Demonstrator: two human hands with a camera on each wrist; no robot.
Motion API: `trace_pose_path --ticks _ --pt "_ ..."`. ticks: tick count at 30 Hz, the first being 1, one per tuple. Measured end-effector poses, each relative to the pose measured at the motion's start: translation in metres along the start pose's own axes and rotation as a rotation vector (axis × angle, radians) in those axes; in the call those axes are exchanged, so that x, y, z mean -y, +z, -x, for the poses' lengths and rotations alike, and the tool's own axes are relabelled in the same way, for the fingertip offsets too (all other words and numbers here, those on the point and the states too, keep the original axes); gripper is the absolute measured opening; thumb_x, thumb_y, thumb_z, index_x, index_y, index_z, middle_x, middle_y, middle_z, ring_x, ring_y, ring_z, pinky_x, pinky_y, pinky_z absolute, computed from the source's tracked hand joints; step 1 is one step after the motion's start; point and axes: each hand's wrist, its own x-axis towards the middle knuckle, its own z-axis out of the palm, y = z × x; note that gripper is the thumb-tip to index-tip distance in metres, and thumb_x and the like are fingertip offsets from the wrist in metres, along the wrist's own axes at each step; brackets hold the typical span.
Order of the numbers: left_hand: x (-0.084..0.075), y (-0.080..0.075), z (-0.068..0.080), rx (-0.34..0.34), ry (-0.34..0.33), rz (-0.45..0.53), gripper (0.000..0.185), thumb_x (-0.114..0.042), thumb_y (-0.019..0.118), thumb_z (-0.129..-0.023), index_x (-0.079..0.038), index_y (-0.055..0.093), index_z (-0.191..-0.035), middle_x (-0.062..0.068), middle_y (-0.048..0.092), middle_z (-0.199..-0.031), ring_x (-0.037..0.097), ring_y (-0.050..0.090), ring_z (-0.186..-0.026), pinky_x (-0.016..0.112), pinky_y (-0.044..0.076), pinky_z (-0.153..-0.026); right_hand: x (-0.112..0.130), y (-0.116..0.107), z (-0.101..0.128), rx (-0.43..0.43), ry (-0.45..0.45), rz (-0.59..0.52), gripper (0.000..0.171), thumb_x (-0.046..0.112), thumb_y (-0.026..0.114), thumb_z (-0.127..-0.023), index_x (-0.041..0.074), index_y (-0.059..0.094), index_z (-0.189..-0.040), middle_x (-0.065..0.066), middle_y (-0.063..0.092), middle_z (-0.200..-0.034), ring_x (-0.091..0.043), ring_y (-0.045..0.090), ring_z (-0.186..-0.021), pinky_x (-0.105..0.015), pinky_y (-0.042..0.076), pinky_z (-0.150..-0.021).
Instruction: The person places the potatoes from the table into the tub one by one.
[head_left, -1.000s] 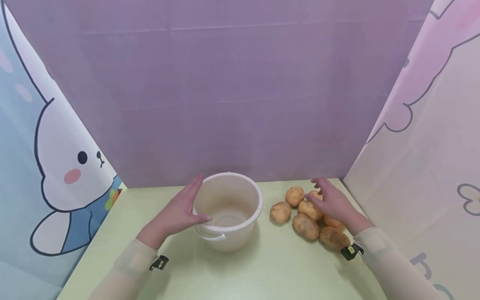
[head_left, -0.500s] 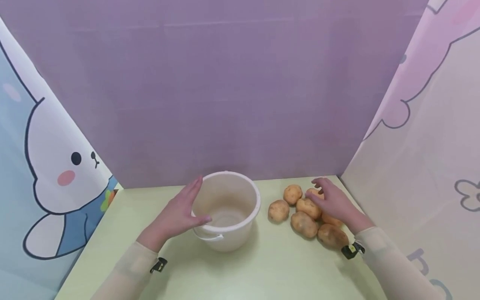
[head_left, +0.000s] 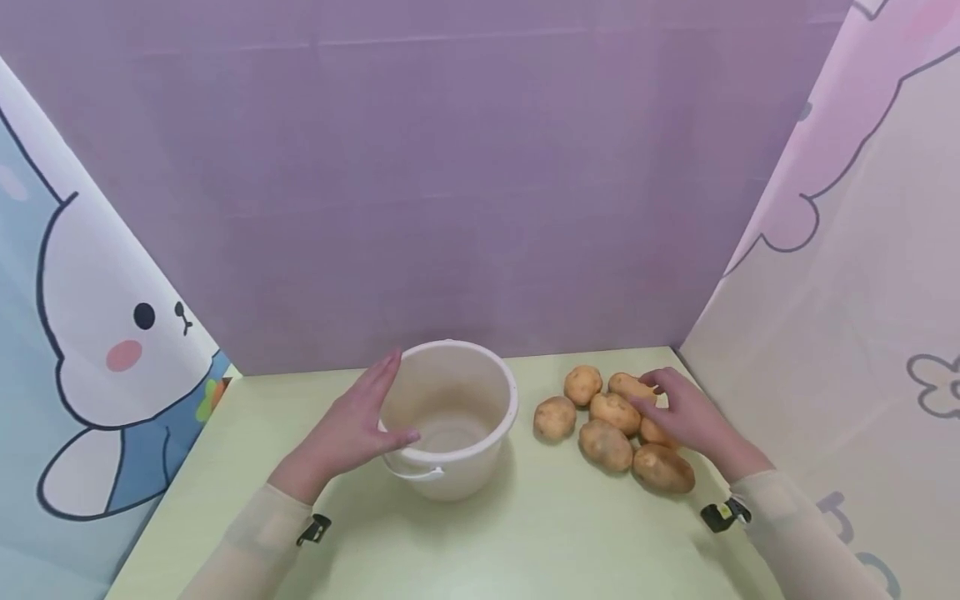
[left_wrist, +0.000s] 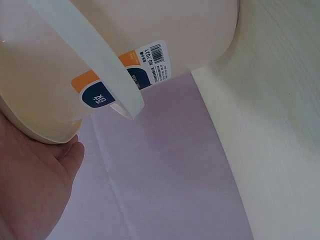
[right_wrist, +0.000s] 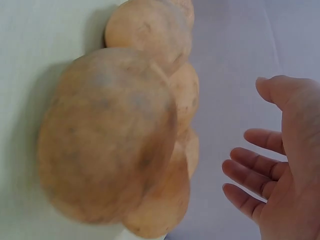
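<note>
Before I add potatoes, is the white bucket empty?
It looks empty: the head view shows nothing lying inside the white bucket.

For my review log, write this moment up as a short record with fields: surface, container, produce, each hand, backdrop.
surface: pale green table
container: off-white bucket, upright, handle lowered; a label with a barcode shows in the left wrist view
produce: seven potatoes, grouped on the table to the right of the bucket
left hand: at the bucket's rim, fingers extended
right hand: over the right side of the group, fingers loosely bent, holding nothing
backdrop: plain purple sheet
</note>
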Motion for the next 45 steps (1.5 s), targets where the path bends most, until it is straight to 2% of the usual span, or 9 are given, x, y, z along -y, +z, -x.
trace_pose_path --ticks 5,12,16,20,30,37,45 --pt "-0.002 -0.003 0.001 0.001 -0.003 -0.001 0.124 -0.061 0.084 -0.09 -0.001 0.019 -0.176 0.019 0.023 -0.182 0.044 0.024 -0.166 0.068 0.031 -0.127 -0.005 -0.001 0.008 -0.021 -0.027 0.008 0.037 0.019 0.082 -0.101 -0.007 0.071 -0.124 -0.024 0.07 -0.12 -0.047 0.069 -0.111 -0.063 0.061 -0.092" --pt "-0.003 -0.004 0.002 0.003 -0.006 0.003 0.124 -0.064 0.082 -0.091 -0.002 0.017 -0.176 0.019 0.022 -0.182 0.044 0.023 -0.166 0.069 0.031 -0.127 -0.018 -0.001 0.019 -0.018 -0.017 0.037 0.041 0.022 0.085 -0.099 -0.006 0.073 -0.125 -0.02 0.072 -0.119 -0.042 0.069 -0.109 -0.059 0.055 -0.092" --pt "-0.001 -0.004 0.004 -0.003 -0.004 0.003 0.124 -0.064 0.082 -0.091 -0.002 0.017 -0.176 0.02 0.023 -0.181 0.045 0.024 -0.166 0.07 0.032 -0.126 -0.024 0.0 0.022 -0.001 -0.014 0.034 0.047 0.026 0.087 -0.097 -0.008 0.072 -0.126 -0.023 0.072 -0.119 -0.044 0.068 -0.109 -0.06 0.055 -0.092" --pt "0.001 -0.004 0.005 -0.012 0.004 -0.002 0.124 -0.064 0.082 -0.091 -0.002 0.017 -0.176 0.02 0.023 -0.181 0.044 0.025 -0.166 0.069 0.032 -0.127 -0.028 0.002 0.024 0.016 0.011 0.033 0.051 0.031 0.087 -0.097 -0.009 0.073 -0.125 -0.024 0.072 -0.12 -0.044 0.068 -0.11 -0.062 0.055 -0.094" --pt "0.001 -0.004 0.005 -0.026 0.019 0.005 0.122 -0.059 0.084 -0.091 0.0 0.018 -0.176 0.021 0.024 -0.181 0.045 0.027 -0.165 0.069 0.032 -0.127 -0.04 0.007 0.03 0.047 0.081 0.048 0.057 0.037 0.086 -0.096 -0.007 0.071 -0.129 -0.024 0.07 -0.122 -0.043 0.065 -0.111 -0.059 0.054 -0.092" --pt "-0.001 -0.002 0.003 -0.018 0.024 0.01 0.123 -0.059 0.085 -0.091 -0.001 0.018 -0.176 0.021 0.024 -0.181 0.045 0.026 -0.165 0.069 0.032 -0.127 -0.045 0.009 0.033 0.098 0.163 -0.04 0.065 0.042 0.085 -0.098 -0.007 0.066 -0.136 -0.026 0.066 -0.131 -0.044 0.064 -0.121 -0.06 0.051 -0.101" --pt "-0.003 -0.001 0.001 -0.015 0.026 0.02 0.123 -0.057 0.085 -0.091 -0.002 0.017 -0.176 0.02 0.024 -0.181 0.044 0.027 -0.165 0.068 0.033 -0.127 -0.055 0.011 0.034 0.138 0.219 -0.039 0.078 0.05 0.084 -0.097 -0.008 0.061 -0.143 -0.029 0.061 -0.138 -0.046 0.062 -0.126 -0.063 0.05 -0.106"
